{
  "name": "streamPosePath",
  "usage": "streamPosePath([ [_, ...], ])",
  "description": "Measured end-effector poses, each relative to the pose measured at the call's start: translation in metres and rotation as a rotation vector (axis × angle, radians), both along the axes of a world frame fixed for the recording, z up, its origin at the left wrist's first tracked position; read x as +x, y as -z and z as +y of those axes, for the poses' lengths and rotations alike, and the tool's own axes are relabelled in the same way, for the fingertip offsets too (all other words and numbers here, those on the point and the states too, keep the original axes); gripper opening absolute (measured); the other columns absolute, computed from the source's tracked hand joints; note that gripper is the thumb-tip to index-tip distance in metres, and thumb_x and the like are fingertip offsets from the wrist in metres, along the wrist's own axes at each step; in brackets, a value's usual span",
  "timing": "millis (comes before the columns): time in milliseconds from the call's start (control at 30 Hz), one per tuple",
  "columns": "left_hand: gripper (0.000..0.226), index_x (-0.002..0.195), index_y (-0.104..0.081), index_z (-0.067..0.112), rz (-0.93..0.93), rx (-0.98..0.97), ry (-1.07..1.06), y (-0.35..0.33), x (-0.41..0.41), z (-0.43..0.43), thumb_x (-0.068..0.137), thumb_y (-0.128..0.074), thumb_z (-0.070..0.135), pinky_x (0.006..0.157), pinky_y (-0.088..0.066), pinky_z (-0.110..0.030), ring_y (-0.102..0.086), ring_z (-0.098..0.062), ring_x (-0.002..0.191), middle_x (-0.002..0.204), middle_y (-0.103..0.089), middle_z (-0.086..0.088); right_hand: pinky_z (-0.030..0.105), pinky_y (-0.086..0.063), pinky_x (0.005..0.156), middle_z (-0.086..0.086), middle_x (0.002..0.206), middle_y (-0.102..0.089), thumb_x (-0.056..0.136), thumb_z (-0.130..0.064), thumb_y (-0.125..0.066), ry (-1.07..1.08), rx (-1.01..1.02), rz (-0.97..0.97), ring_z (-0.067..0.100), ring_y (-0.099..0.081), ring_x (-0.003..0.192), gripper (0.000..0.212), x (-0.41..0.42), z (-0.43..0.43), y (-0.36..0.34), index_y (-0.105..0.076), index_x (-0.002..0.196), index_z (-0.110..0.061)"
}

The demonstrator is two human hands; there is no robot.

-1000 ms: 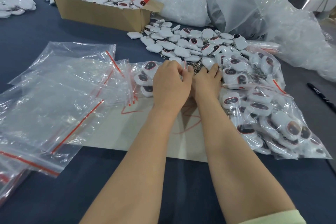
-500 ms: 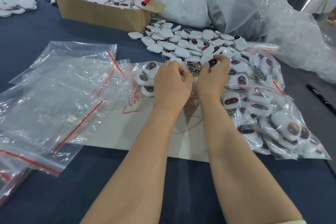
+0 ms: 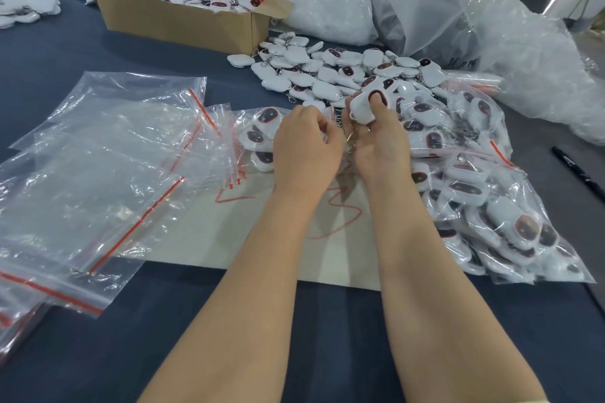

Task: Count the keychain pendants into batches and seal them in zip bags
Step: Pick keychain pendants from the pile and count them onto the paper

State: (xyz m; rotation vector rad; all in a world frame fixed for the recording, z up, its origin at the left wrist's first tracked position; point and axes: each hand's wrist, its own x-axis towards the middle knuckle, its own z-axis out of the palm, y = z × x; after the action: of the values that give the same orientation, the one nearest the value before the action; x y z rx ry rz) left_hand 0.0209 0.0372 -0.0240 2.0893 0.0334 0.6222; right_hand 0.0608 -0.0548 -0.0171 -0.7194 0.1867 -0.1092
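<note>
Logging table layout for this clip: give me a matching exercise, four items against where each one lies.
Items:
1 cardboard box
2 empty zip bags
3 black marker
4 filled zip bags

Places:
A right edge of view, lying alone
B near left, spread flat
C far left, open-topped
D centre right, heaped

Pairs: 1-C, 2-B, 3-A, 4-D

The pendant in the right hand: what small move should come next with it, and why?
Probably bring the pendant left and slip it into the part-filled zip bag. The right hand pinches it at the near edge of the loose pile, the left hand is curled beside that bag, and the bag holds only a few pendants.
</note>
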Motion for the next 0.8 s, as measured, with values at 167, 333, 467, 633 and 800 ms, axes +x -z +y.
streamPosePath([
  [167,0.012,0.079,-0.053,0.014,-0.003,0.003,0.004,0.0002,0.0003,0.0003,0.090,-0.053,0.019,0.073,-0.036,-0.024,-0.050,-0.016,0.087,0.086,-0.048,0.006,0.026,-0.051,0.071,0.005,0.082,-0.065,0.097,-0.007,-0.053,-0.011,-0.272,-0.032,0.015,-0.062,0.075,0.009,-0.0026,0.0037,0.0001,-0.059,0.090,-0.009],
  [333,0.013,0.078,-0.051,0.015,-0.003,0.010,0.001,-0.0003,0.0003,0.0006,0.090,-0.054,0.020,0.072,-0.035,-0.023,-0.049,-0.015,0.084,0.084,-0.047,0.007,0.024,-0.053,0.068,0.008,0.093,-0.063,0.095,-0.009,-0.056,-0.024,-0.486,-0.087,0.017,-0.062,0.081,0.006,-0.0043,0.0045,0.0022,-0.057,0.091,-0.013],
  [467,0.013,0.080,-0.054,0.012,-0.009,0.007,-0.005,-0.0004,0.0005,0.0000,0.090,-0.054,0.020,0.073,-0.038,-0.026,-0.049,-0.017,0.085,0.085,-0.049,0.005,0.031,-0.057,0.078,0.012,0.098,-0.064,0.101,-0.011,-0.045,-0.021,-0.409,-0.043,0.016,-0.066,0.078,0.012,-0.0012,0.0067,0.0038,-0.057,0.100,-0.006],
  [633,0.014,0.081,-0.056,0.010,-0.009,0.002,-0.004,0.0002,0.0011,0.0001,0.091,-0.054,0.020,0.074,-0.038,-0.027,-0.050,-0.017,0.085,0.085,-0.050,0.005,0.026,-0.056,0.071,0.008,0.094,-0.068,0.104,-0.013,-0.038,-0.031,-0.426,-0.058,0.016,-0.068,0.081,0.023,-0.0006,0.0048,0.0042,-0.060,0.097,-0.009],
  [800,0.013,0.079,-0.054,0.012,-0.007,0.010,-0.008,0.0009,0.0012,-0.0002,0.090,-0.054,0.020,0.072,-0.036,-0.024,-0.049,-0.016,0.084,0.084,-0.048,0.006,0.027,-0.056,0.077,0.009,0.095,-0.067,0.102,-0.006,-0.039,-0.038,-0.420,-0.046,0.017,-0.066,0.083,0.021,0.0001,0.0053,0.0044,-0.060,0.099,-0.005],
])
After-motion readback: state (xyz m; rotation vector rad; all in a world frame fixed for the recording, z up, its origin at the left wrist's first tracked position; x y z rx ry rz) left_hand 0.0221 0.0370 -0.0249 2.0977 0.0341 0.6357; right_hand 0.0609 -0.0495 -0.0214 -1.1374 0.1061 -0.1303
